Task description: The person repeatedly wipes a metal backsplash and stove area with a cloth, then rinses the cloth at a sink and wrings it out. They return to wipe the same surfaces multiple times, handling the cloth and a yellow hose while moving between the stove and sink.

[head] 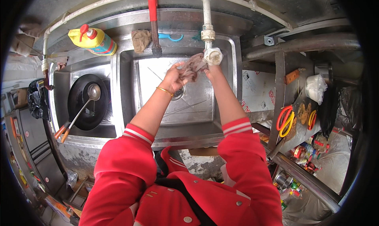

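A limp, wet, brownish cloth-like piece, blurred so that its material is unclear, hangs above the right basin of a steel double sink. My left hand, with a gold bangle at the wrist, holds its left side. My right hand is at its right side, its upper part hidden behind the white valve knob, so its grip is not visible. What looks like water runs from the tap beside the knob onto the piece. Below my left hand, the drain is partly covered.
The left basin holds a black wok and a steel ladle. On the back ledge stand a yellow jug, a brown rag and a blue hooked handle. A red-handled tool hangs over the basin. Scissors lie on the right.
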Motion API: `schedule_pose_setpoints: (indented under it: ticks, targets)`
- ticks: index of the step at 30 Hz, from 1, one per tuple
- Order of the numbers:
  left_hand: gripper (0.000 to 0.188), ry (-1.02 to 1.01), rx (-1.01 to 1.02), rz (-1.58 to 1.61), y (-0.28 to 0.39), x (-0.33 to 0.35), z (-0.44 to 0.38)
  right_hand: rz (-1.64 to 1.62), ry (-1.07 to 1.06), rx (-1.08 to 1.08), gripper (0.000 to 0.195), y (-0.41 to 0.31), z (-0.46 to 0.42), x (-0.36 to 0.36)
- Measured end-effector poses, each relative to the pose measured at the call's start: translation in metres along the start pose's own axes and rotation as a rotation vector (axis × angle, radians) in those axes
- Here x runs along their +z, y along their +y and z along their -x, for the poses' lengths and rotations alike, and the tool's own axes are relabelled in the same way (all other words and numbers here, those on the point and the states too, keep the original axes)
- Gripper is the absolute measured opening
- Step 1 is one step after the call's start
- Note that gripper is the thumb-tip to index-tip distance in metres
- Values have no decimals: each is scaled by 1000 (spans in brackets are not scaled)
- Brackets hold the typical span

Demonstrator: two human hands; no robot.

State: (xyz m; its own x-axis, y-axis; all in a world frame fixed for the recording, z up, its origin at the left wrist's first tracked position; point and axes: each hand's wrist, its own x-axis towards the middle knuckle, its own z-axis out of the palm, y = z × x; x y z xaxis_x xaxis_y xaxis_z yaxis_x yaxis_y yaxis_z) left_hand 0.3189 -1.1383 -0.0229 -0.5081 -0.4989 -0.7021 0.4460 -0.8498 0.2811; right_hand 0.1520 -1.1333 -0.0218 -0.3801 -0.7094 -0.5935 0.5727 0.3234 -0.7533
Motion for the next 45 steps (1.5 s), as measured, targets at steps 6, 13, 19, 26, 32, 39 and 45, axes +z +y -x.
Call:
schedule_pose_setpoints:
  ticks: [6, 13, 19, 26, 32, 39, 45]
  targets:
    - [31, -207, -135, 138, 1, 26, -25, 593, 101, -753, 27, 31, 50, 27]
    - [38, -549, -138, 323, -16, 17, -56, 795, 458, -669, 24, 40, 26, 53]
    - [23, -144, -46, 188, -32, 36, -23, 892, 396, -526, 24, 50, -5, 35]
    - [24, -62, -60, 16, -46, -5, -9, 850, 469, -514, 27, 60, 16, 33]
    - [25, -234, -14, 78, -19, -80, 36, 613, 248, -617, 20, 71, 98, 58]
    - [59, -322, -182, 140, 1, -31, 134, 1058, -104, -603, 53, 97, 171, 78]
    - [18, -138, 22, -198, 23, -72, 117, 1258, -30, -792, 75, 70, 198, 58]
